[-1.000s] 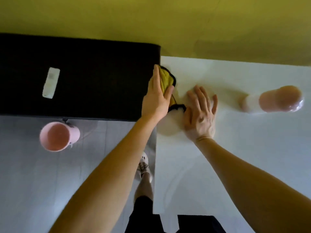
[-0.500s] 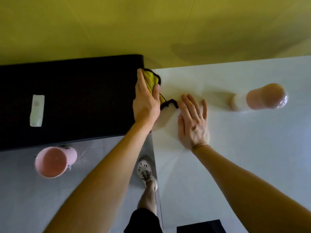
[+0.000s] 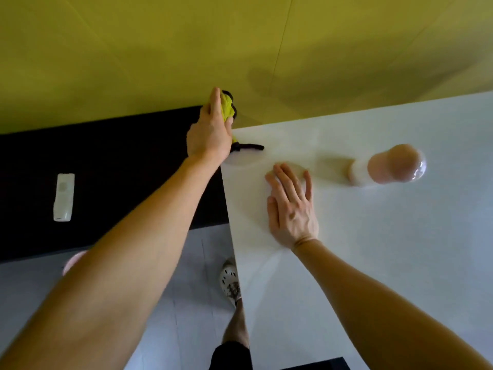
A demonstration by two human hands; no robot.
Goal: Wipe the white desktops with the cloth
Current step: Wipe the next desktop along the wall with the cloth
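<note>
We see the left hand (image 3: 209, 134) clutching a bunched yellow, black-trimmed cloth (image 3: 228, 109) at the white desktop (image 3: 373, 249) corner; right hand (image 3: 292, 209) flat, fingers straight.

Count taken against the white counter (image 3: 373, 263).

- Counters: two. The white counter, and one black counter (image 3: 120, 161) against its left edge.
- Cloth (image 3: 226, 109): one, yellow with black trim, at its far left corner.
- Pink-and-white container (image 3: 386, 166): one, standing on it.
- Flat white item (image 3: 64, 197): one, to its left.
- Pink round object (image 3: 73, 260): one, to its left, partly hidden.
- Hands: two, left hand (image 3: 210, 134) and right hand (image 3: 292, 206).
- Shoe (image 3: 230, 281): one, beside its left edge.
</note>
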